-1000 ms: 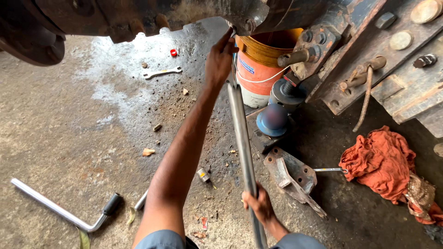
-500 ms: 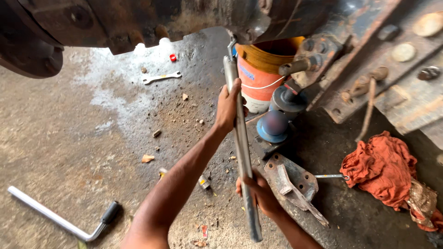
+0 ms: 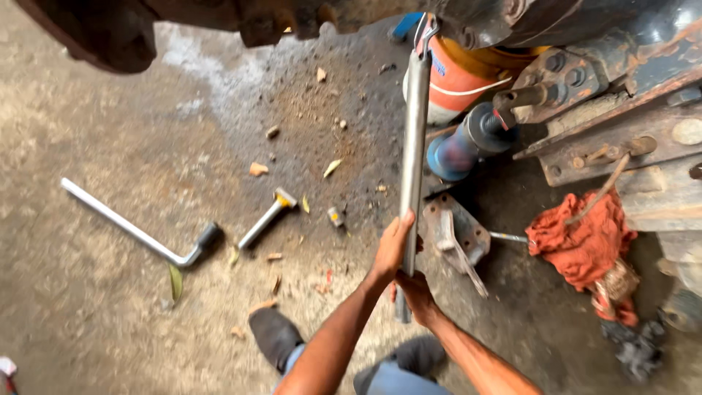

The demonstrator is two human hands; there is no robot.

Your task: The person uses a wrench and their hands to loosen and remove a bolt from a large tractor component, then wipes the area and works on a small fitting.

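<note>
A long grey steel bar [image 3: 414,139] stands almost upright from my hands to the underside of the vehicle [image 3: 512,18] at the top. My left hand [image 3: 393,245] grips the bar near its lower end. Just below it, my right hand [image 3: 414,291] is also closed around the bar. The bar's top end sits by a small bracket in front of an orange and white bucket [image 3: 457,77]. My two shoes [image 3: 276,336] show at the bottom.
On the oily concrete floor lie an L-shaped wheel wrench [image 3: 139,232], a short hammer-like tool [image 3: 265,218], a blue bottle jack [image 3: 468,143], a rusty metal bracket [image 3: 457,234] and an orange rag [image 3: 585,245]. Rusty frame parts [image 3: 629,124] fill the right.
My left hand has slid down the bar from high up to just above my right hand. The view has shifted, and the bar now stands steeper.
</note>
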